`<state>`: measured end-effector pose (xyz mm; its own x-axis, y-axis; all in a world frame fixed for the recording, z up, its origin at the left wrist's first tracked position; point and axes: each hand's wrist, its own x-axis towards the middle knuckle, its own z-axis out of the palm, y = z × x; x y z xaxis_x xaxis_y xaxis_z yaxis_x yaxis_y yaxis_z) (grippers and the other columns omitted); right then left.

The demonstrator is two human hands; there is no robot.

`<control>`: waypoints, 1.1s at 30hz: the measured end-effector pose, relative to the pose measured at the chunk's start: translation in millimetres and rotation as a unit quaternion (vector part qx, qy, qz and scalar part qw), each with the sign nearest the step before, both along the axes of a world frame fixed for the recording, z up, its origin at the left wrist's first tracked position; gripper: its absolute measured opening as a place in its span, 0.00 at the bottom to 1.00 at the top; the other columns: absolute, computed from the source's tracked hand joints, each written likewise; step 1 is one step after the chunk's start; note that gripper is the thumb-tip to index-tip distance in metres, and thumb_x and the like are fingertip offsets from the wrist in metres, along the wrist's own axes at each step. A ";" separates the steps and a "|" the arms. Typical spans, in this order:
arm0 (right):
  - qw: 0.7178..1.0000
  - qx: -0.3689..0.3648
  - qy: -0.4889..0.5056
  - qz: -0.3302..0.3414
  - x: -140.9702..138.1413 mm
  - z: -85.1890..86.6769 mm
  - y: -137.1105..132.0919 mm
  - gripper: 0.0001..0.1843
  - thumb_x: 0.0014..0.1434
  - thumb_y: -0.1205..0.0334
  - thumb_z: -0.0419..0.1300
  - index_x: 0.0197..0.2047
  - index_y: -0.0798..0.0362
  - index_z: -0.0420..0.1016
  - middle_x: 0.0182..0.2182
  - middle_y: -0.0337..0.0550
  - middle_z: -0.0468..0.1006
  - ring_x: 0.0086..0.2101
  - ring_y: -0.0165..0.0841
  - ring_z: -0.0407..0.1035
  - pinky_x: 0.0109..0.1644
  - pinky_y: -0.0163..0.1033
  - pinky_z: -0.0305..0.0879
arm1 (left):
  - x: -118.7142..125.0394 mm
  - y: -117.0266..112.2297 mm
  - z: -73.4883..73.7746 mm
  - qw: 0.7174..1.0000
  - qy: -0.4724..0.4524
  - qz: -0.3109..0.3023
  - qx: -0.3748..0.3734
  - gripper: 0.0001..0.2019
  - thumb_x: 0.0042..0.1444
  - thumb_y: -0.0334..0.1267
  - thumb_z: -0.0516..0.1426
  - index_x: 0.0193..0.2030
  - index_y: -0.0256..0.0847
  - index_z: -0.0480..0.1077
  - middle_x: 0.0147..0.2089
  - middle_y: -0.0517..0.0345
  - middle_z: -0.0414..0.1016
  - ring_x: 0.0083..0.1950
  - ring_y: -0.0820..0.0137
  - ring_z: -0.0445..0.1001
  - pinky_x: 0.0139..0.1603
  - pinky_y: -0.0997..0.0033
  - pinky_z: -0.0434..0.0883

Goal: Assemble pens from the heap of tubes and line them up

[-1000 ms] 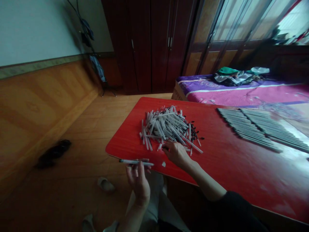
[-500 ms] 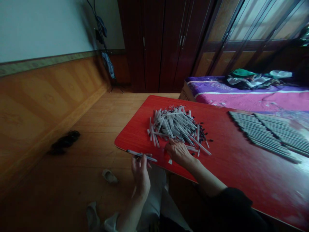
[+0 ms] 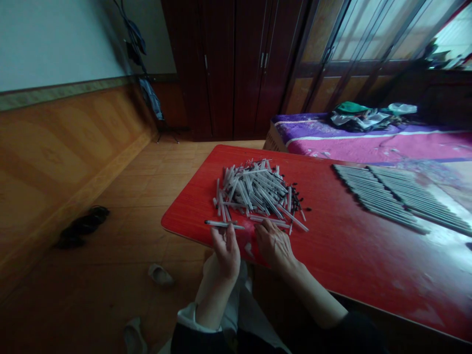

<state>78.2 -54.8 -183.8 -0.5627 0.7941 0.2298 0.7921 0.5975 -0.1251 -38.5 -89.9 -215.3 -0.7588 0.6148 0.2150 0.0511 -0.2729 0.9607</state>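
Note:
My left hand (image 3: 226,248) is closed on a slim white pen (image 3: 221,224) with a dark end to the left, held nearly level over the table's front edge. My right hand (image 3: 272,241) is just to its right, palm down, with fingers bent and pinched together at the near edge of a heap of pens (image 3: 254,187). Its fingertips are partly hidden, and I cannot make out what they hold. The heaped pens are pale, translucent sticks, several with black ends, lying in all directions. A small white scrap (image 3: 249,249) lies between my hands.
The red table (image 3: 324,255) bears two neat rows of pens (image 3: 383,201) on the right. Behind it stands a bed (image 3: 324,140) with a purple and pink cover and piled clothes (image 3: 365,115). Shoes (image 3: 160,274) lie on the floor at the left.
My left hand has lifted the pen up and over the table edge, closer to the heap. My right hand has stayed near the heap's front edge. The view has swung somewhat to the right.

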 end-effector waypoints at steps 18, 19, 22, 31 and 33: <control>0.982 -0.095 0.164 0.025 7.7 -10.2 -29.2 0.15 0.57 0.70 0.49 0.43 0.54 0.73 0.42 0.49 0.71 0.42 0.38 0.61 0.46 0.40 0.60 | 14.2 16.6 -16.0 0.952 0.269 0.068 -0.128 0.11 0.58 0.43 0.51 0.34 0.37 0.65 0.28 0.49 0.70 0.32 0.63 0.72 0.35 0.67 0.66; 0.978 -0.097 0.181 0.025 11.6 -11.0 -33.9 0.15 0.57 0.69 0.49 0.44 0.54 0.73 0.43 0.49 0.70 0.42 0.38 0.62 0.47 0.41 0.60 | 14.8 16.7 -14.7 0.952 0.267 0.072 -0.132 0.11 0.58 0.43 0.50 0.35 0.37 0.65 0.28 0.49 0.70 0.32 0.63 0.72 0.35 0.67 0.66; 0.977 -0.098 0.184 0.042 18.8 -12.9 -45.4 0.16 0.55 0.66 0.54 0.47 0.53 0.72 0.45 0.50 0.70 0.45 0.41 0.60 0.49 0.43 0.60 | 16.3 16.7 -11.4 0.953 0.252 0.086 -0.143 0.11 0.58 0.43 0.50 0.37 0.36 0.65 0.28 0.48 0.71 0.31 0.62 0.72 0.34 0.65 0.66; 0.992 -0.062 0.113 -0.013 3.5 -10.4 -17.3 0.09 0.56 0.62 0.56 0.38 0.53 0.75 0.37 0.48 0.71 0.41 0.40 0.61 0.44 0.41 0.59 | 7.1 16.6 -3.7 0.986 0.129 0.064 -0.080 0.10 0.58 0.44 0.50 0.39 0.40 0.58 0.33 0.49 0.71 0.34 0.63 0.74 0.36 0.64 0.69; 0.992 -0.050 0.111 -0.039 4.1 -9.7 -9.0 0.10 0.57 0.61 0.55 0.40 0.54 0.74 0.38 0.49 0.71 0.42 0.40 0.61 0.46 0.41 0.58 | 2.7 15.6 -2.5 0.993 0.085 0.057 -0.056 0.09 0.58 0.44 0.50 0.38 0.41 0.57 0.33 0.51 0.70 0.33 0.65 0.74 0.36 0.65 0.69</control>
